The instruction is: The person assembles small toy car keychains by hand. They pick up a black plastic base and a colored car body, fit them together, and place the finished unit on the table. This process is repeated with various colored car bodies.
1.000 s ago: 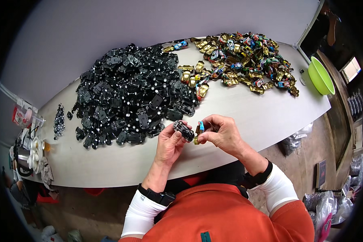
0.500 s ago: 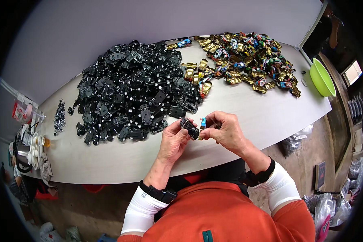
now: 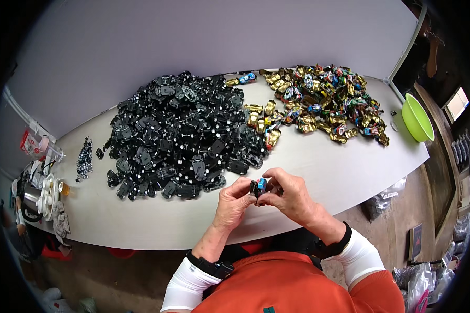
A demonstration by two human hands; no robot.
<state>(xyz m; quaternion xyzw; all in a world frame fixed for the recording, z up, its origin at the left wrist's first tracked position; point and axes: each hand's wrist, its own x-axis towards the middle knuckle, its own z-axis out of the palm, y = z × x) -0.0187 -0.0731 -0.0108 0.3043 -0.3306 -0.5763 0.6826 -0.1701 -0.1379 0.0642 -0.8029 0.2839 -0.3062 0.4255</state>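
Near the table's front edge, my left hand (image 3: 231, 206) is closed on a black toy car chassis (image 3: 254, 190). My right hand (image 3: 293, 197) pinches a small blue toy part (image 3: 262, 183) against the chassis, seemingly touching it. Something dark sits in the curl of my right fingers, too hidden to name. Beyond my left hand rises a large heap of black toy car chassis (image 3: 177, 130) with small light wheels. Farther right lies a pile of gold and multicoloured toy car bodies (image 3: 324, 101), a few of them loose along its left side.
A small heap of tiny black-and-white parts (image 3: 84, 159) lies at the table's left. Beside it stand a tray of white cups (image 3: 48, 197) and a metal kettle (image 3: 30, 198). A lime green basin (image 3: 417, 119) is at the right end. A grey partition (image 3: 219, 36) backs the table.
My hands have come together, bringing the blue part from beside the chassis up against it. The chassis has turned in my left fingers. The whole view has shifted, with the table lower in it.
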